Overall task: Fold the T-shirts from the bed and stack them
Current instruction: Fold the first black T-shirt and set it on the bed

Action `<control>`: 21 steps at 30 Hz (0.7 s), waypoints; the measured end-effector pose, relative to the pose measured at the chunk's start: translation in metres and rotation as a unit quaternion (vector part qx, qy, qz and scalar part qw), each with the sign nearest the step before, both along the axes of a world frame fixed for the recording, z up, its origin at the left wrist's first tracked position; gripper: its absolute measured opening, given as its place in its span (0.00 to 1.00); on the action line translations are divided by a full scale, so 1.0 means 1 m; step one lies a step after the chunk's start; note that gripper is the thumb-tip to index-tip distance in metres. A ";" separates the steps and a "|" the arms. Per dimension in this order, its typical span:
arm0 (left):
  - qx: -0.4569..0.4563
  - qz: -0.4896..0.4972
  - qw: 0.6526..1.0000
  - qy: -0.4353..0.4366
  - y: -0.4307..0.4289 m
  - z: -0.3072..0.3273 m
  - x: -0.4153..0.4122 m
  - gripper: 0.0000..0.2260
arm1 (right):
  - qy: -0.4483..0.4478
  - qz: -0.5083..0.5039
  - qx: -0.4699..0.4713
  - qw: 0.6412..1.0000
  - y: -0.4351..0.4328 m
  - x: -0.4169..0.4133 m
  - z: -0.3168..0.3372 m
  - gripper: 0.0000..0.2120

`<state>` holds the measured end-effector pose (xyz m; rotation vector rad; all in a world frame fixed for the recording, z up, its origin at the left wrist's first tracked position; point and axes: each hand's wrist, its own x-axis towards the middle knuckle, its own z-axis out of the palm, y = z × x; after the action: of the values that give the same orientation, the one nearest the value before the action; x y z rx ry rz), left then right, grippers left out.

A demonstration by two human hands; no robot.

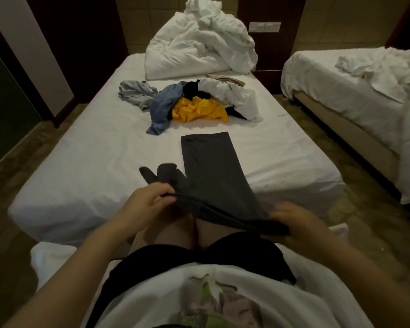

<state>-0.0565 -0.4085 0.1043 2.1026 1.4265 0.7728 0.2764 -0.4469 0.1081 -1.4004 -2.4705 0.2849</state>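
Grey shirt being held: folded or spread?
Partly folded. The grey shirt lies as a narrow strip on the bed; left hand and right hand grip its near end.

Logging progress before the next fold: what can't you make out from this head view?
Head view only:
- right hand: motion blur and the dark grey T-shirt hide its grip.
- pile of clothes: garments overlap, so their number is untellable; some are mostly buried.
- T-shirt's near end: bunched between the right hand and the left hand, its fold hidden.
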 end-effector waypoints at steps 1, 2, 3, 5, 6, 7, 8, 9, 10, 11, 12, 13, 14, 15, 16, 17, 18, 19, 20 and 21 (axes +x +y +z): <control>-0.019 -0.007 1.000 0.018 -0.002 -0.007 0.000 0.12 | -0.044 0.006 -0.048 0.998 -0.004 0.000 -0.007 0.11; -0.039 -0.013 0.999 0.034 -0.005 -0.014 0.003 0.14 | -0.077 0.011 -0.082 0.994 -0.008 -0.001 -0.012 0.11; -0.060 -0.019 0.997 0.046 -0.007 -0.018 0.005 0.13 | -0.090 0.007 -0.107 0.990 -0.011 -0.001 -0.014 0.10; -0.074 -0.032 0.994 0.070 -0.008 -0.024 0.010 0.09 | -0.061 0.004 -0.149 0.987 -0.014 -0.003 -0.013 0.07; -0.078 -0.031 0.993 0.082 -0.007 -0.026 0.009 0.07 | -0.044 0.008 -0.178 0.983 -0.014 -0.004 -0.012 0.07; -0.086 -0.022 0.992 0.094 -0.006 -0.026 0.007 0.10 | -0.030 0.011 -0.218 0.975 -0.014 -0.006 -0.008 0.08; -0.098 -0.015 0.990 0.103 -0.006 -0.026 0.004 0.12 | -0.022 0.012 -0.264 0.964 -0.013 -0.007 -0.004 0.10; -0.101 -0.013 0.988 0.114 -0.007 -0.027 0.002 0.12 | -0.021 0.010 -0.308 0.951 -0.013 -0.007 0.002 0.11; -0.090 -0.018 0.987 0.131 -0.007 -0.028 0.002 0.12 | -0.028 0.008 -0.344 0.939 -0.012 -0.008 0.009 0.11; -0.071 -0.023 0.986 0.152 -0.007 -0.030 0.001 0.11 | -0.040 0.006 -0.375 0.926 -0.010 -0.007 0.016 0.12; -0.053 -0.021 0.984 0.169 -0.005 -0.033 0.000 0.10 | -0.048 0.005 -0.403 0.914 -0.007 -0.006 0.021 0.11; -0.045 -0.013 0.981 0.186 -0.005 -0.035 0.000 0.10 | -0.045 0.004 -0.426 0.904 -0.004 -0.006 0.026 0.10; -0.036 -0.003 0.979 0.199 -0.005 -0.037 -0.001 0.10 | -0.027 0.005 -0.439 0.898 0.000 -0.007 0.029 0.07; -0.028 0.009 0.978 0.208 -0.005 -0.039 -0.002 0.10 | 0.000 0.001 -0.435 0.900 0.005 -0.010 0.029 0.04; -0.020 0.017 0.977 0.211 -0.005 -0.042 -0.004 0.11 | 0.031 -0.014 -0.411 0.911 0.012 -0.014 0.027 0.03; -0.017 0.021 0.977 0.214 -0.006 -0.043 -0.006 0.12 | 0.064 -0.041 -0.368 0.927 0.019 -0.021 0.024 0.03; -0.012 0.022 0.976 0.216 -0.007 -0.044 -0.007 0.12 | 0.091 -0.070 -0.318 0.941 0.026 -0.031 0.020 0.04; -0.011 0.024 0.975 0.219 -0.009 -0.044 -0.007 0.11 | 0.105 -0.087 -0.269 0.954 0.031 -0.043 0.018 0.06; -0.011 0.025 0.975 0.219 -0.010 -0.044 -0.008 0.10 | 0.098 -0.085 -0.228 0.965 0.035 -0.059 0.016 0.09; -0.013 0.026 0.976 0.214 -0.011 -0.044 -0.009 0.10 | 0.081 -0.067 -0.201 0.974 0.036 -0.074 0.012 0.13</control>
<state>-0.0658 -0.4198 0.0605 2.3136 1.7005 0.3236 0.2020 -0.4104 0.1199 -1.6139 -2.2540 0.8721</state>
